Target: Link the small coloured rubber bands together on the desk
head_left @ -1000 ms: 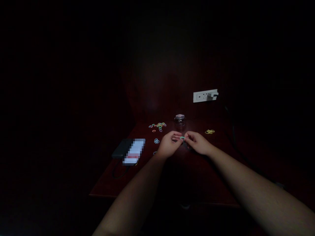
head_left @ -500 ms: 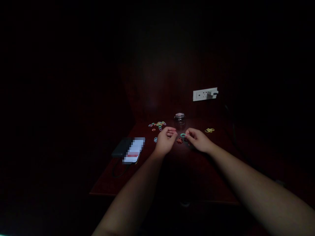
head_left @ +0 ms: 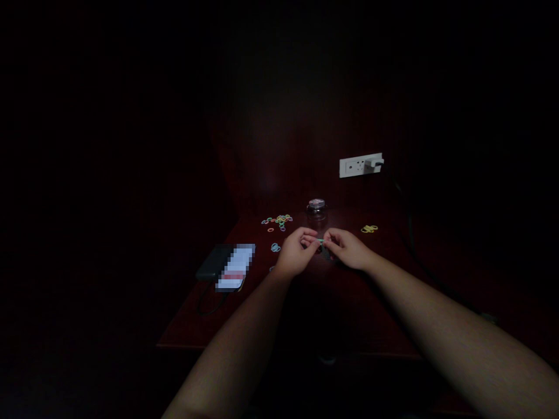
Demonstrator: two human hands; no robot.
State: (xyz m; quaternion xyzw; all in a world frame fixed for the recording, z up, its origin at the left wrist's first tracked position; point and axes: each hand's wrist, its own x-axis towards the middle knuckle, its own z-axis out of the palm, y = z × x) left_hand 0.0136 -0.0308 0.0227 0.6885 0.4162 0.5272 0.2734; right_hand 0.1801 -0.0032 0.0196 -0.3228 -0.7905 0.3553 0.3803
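Fingers partly hide what seems a green band.

Dim room, exact type undetermined; dark reddish surface against a similar panel, white wall socket, phone and jar observed.

Phone scrn blurred, green band part. hidden
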